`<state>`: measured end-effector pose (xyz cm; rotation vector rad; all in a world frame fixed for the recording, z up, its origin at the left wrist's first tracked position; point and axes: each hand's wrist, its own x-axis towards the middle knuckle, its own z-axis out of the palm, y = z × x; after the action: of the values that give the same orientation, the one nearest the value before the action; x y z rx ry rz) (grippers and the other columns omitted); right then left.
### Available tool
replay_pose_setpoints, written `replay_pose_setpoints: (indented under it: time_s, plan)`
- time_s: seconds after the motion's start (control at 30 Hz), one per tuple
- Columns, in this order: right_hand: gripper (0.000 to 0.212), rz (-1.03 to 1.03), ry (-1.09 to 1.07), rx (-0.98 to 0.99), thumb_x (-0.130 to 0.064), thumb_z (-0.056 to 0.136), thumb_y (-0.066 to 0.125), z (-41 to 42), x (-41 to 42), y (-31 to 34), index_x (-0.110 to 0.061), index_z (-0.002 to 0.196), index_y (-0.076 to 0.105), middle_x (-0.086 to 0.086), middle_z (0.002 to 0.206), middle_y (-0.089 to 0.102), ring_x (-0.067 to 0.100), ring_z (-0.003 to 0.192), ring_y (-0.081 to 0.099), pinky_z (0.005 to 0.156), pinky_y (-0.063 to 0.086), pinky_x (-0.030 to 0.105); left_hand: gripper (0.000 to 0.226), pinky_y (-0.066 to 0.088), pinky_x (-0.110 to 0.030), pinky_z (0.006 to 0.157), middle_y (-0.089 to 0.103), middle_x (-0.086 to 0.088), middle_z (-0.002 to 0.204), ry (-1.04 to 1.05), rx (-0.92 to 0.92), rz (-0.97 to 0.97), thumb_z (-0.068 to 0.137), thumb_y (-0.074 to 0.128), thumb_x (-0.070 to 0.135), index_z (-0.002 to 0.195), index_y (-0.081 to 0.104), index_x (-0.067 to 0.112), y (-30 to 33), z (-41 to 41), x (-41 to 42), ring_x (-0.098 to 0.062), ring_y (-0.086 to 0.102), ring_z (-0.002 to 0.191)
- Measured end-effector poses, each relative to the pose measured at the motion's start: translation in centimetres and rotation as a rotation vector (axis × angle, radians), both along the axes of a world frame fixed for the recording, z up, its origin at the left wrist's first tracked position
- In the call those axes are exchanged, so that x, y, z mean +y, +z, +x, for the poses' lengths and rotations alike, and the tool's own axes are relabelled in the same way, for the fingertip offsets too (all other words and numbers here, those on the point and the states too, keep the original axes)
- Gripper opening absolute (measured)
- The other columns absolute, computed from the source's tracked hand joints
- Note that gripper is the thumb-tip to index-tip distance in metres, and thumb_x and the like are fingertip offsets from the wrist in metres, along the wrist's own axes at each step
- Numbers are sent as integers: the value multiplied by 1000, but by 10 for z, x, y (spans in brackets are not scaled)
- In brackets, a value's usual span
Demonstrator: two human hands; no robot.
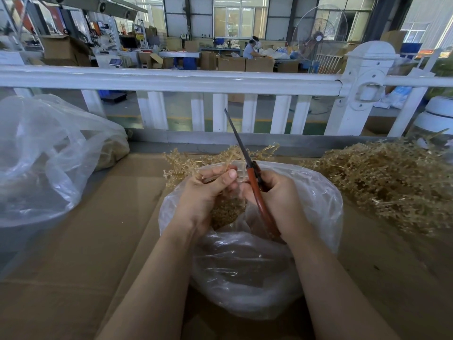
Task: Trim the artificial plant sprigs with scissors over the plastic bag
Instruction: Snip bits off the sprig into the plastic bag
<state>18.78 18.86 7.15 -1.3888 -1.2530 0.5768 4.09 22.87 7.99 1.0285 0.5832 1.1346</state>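
My left hand (208, 190) pinches a tan artificial plant sprig (191, 163) by its stem, above the open mouth of a clear plastic bag (316, 204). Cut tan bits (226, 212) lie inside the bag beneath my hands. My right hand (274, 197) grips red-handled scissors (255, 190); their blades are together and point up and away toward the fence. Both hands are close together over the bag. The sprig's bushy end spreads behind the bag on the cardboard.
A big heap of tan sprigs (389, 182) lies at the right. A second clear bag (44, 158) with tan pieces sits at the left. Cardboard (98, 241) covers the table. A white fence (171, 79) runs along the far edge.
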Motion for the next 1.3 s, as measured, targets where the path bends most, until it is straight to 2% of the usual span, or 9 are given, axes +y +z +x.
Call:
replay_pose_setpoints:
  time_s: [0.17, 0.27, 0.33, 0.57, 0.67, 0.77, 0.97, 1.07, 1.3]
  plan:
    - [8, 29, -46, 85, -17, 84, 77, 2, -1, 0, -22, 82, 72, -4, 75, 75, 11, 67, 71, 62, 56, 24, 38, 54, -27, 62, 71, -9, 84, -102, 156, -62, 69, 82, 32, 95, 71, 6, 4, -10, -2, -20, 68, 74]
    - [6, 52, -71, 158, -15, 85, 76, 4, -2, 2, -19, 85, 72, -1, 76, 75, 16, 71, 72, 69, 58, 32, 18, 45, -21, 55, 66, -5, 73, -137, 241, -16, 66, 81, 26, 76, 73, 14, 5, -13, -1, -13, 56, 61]
    - [10, 62, -76, 162, -14, 85, 76, 4, -2, 2, -22, 83, 71, -4, 76, 75, 15, 74, 73, 73, 58, 32, 18, 48, -20, 56, 69, -7, 73, -130, 253, -23, 63, 80, 23, 75, 76, 10, 4, -13, 0, -13, 59, 60]
    - [10, 94, -77, 160, -26, 84, 79, 3, -4, 2, -19, 88, 73, -3, 79, 75, 14, 74, 73, 75, 60, 35, 15, 57, -22, 66, 75, -10, 82, -88, 96, -48, 71, 75, 22, 80, 75, 10, 3, -10, 1, -14, 70, 70]
    - [25, 140, -78, 59, -44, 80, 79, 1, -6, 1, -21, 89, 74, -5, 80, 74, 12, 76, 71, 75, 59, 34, 17, 60, -25, 70, 76, -12, 86, -14, -6, -37, 75, 72, 21, 83, 73, 5, 5, -8, 2, -16, 73, 73]
    - [37, 151, -93, -66, -65, 69, 72, 0, -6, -1, -31, 84, 69, -16, 76, 70, 6, 74, 68, 68, 53, 26, 20, 60, -25, 71, 76, -14, 87, 67, -68, -37, 75, 71, 20, 86, 70, 3, 6, -7, 4, -18, 74, 76]
    - [53, 71, -83, -366, -80, 63, 61, -1, -6, -7, -40, 98, 63, -25, 87, 65, -5, 84, 61, 68, 48, 18, 17, 59, -23, 70, 74, -11, 82, 142, -186, -27, 69, 74, 9, 84, 66, 9, 6, -8, 6, -19, 74, 76]
    - [61, 30, -68, -453, -83, 65, 56, 0, -6, -8, -35, 102, 61, -23, 84, 63, -3, 80, 61, 67, 47, 19, 14, 59, -26, 76, 74, -10, 84, 150, -204, -14, 70, 75, 7, 80, 66, 13, 6, -9, 7, -20, 74, 80]
    - [46, 66, -96, -586, -75, 73, 63, 2, -8, -8, -37, 97, 54, -28, 77, 53, -9, 74, 53, 59, 35, 12, 14, 57, -28, 78, 69, -5, 83, 177, -209, 35, 74, 72, 9, 82, 61, 13, 4, -9, 9, -18, 70, 81]
